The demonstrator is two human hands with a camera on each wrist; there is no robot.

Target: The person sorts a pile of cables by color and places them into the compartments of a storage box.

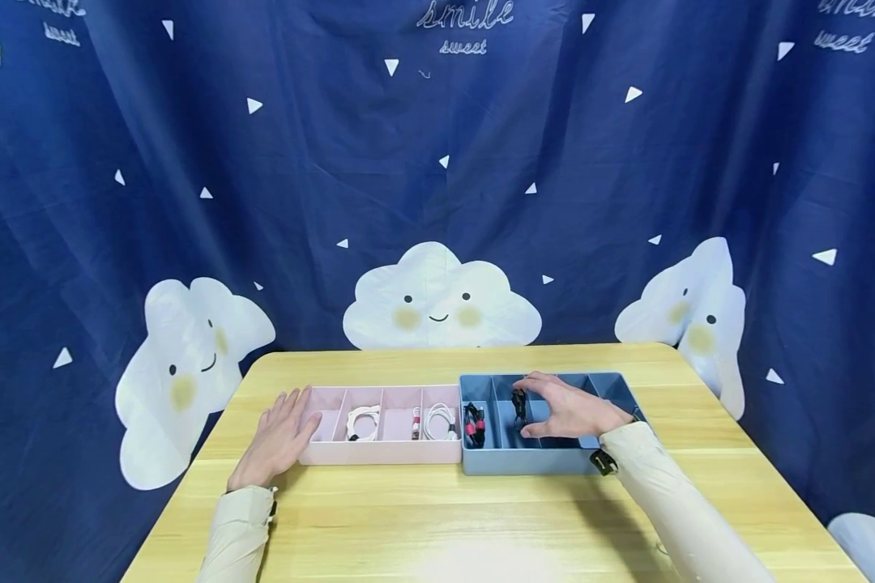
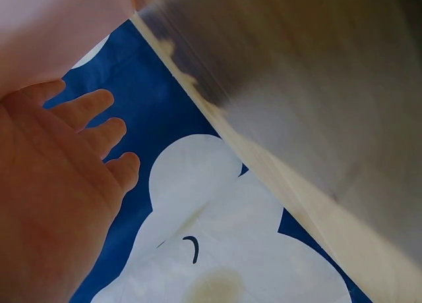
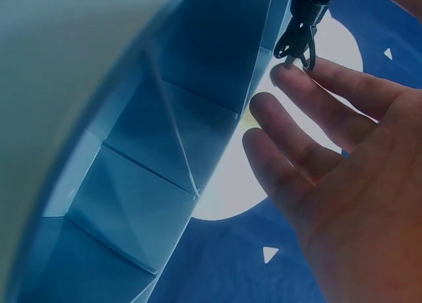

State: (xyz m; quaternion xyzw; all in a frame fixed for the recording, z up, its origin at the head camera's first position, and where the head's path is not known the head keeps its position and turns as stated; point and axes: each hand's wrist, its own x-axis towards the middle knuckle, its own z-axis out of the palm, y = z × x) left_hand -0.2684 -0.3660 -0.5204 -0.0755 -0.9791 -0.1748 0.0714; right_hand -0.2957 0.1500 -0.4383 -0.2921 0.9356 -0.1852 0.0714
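My left hand (image 1: 275, 433) rests against the left end of a pink divided box (image 1: 379, 453), its fingers extended. In the left wrist view, the hand (image 2: 59, 184) has its fingers against the box's pink wall (image 2: 59, 33). Over a blue divided box (image 1: 532, 463), my right hand (image 1: 572, 409) holds a bundled black cable (image 1: 519, 407) between fingertips and thumb. From the right wrist, the black cable (image 3: 304, 26) appears at the fingertips, above the box's rim, with the thumb only partly in view.
In the pink box lie a coiled white cable (image 1: 363, 423), another white coil (image 1: 440, 421) and a small item with a red band (image 1: 416, 423). Black cables with red ties (image 1: 474, 425) fill the blue box's left compartment. Both boxes stand on a wooden table (image 1: 379, 518) before a blue curtain (image 1: 437, 162).
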